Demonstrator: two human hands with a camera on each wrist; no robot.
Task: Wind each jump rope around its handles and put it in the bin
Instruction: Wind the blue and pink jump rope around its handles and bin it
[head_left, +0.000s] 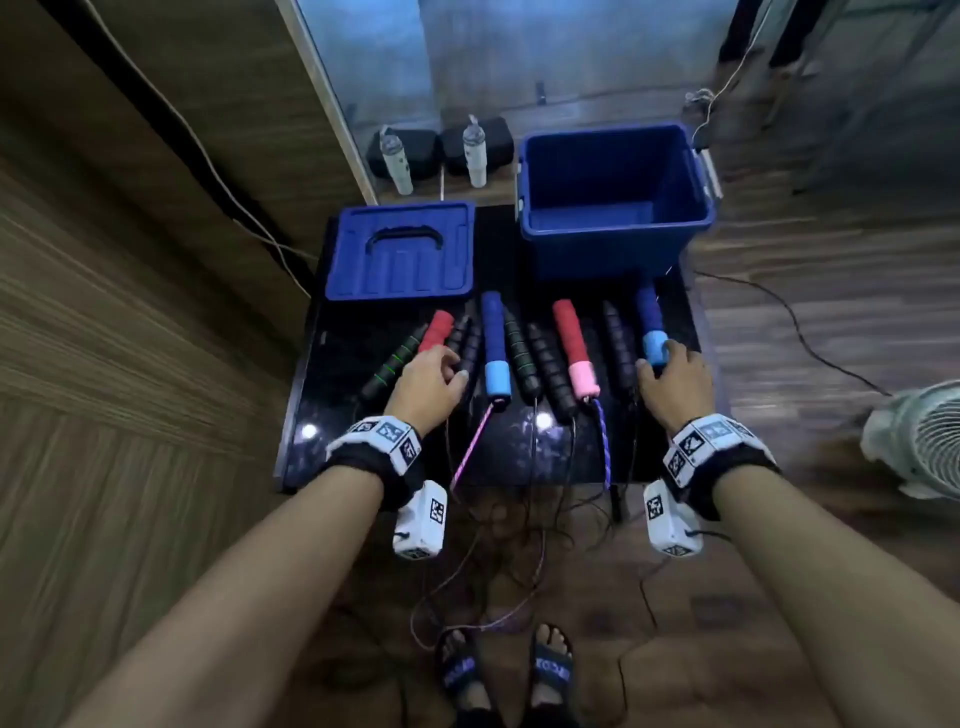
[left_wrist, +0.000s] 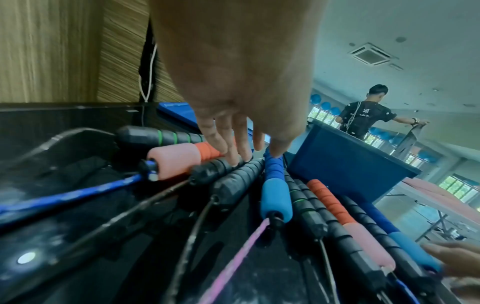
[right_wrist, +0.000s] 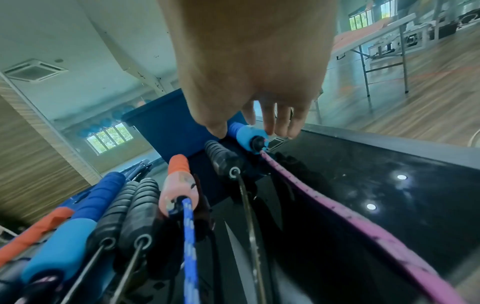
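Note:
Several jump-rope handles lie side by side on the black table (head_left: 670, 447), and their ropes hang off the front edge. My right hand (head_left: 657, 364) (right_wrist: 246, 131) pinches the light-blue end of the far-right blue handle (head_left: 649, 317) (right_wrist: 245, 134) between thumb and fingers; a pink rope (right_wrist: 363, 222) runs from it. My left hand (head_left: 460, 371) (left_wrist: 249, 156) reaches down with straight fingers touching the black ribbed handles (left_wrist: 233, 174), beside a red handle (head_left: 436, 330) and the second blue handle (head_left: 493, 338) (left_wrist: 275, 195). The blue bin (head_left: 613, 244) stands empty at the back right.
The bin's blue lid (head_left: 400, 254) lies at the back left. Two bottles (head_left: 396, 161) and dark cases stand behind it. A fan (head_left: 919, 441) sits on the floor at the right. Tangled ropes trail round my sandalled feet. Another person (left_wrist: 363, 115) stands beyond the bin.

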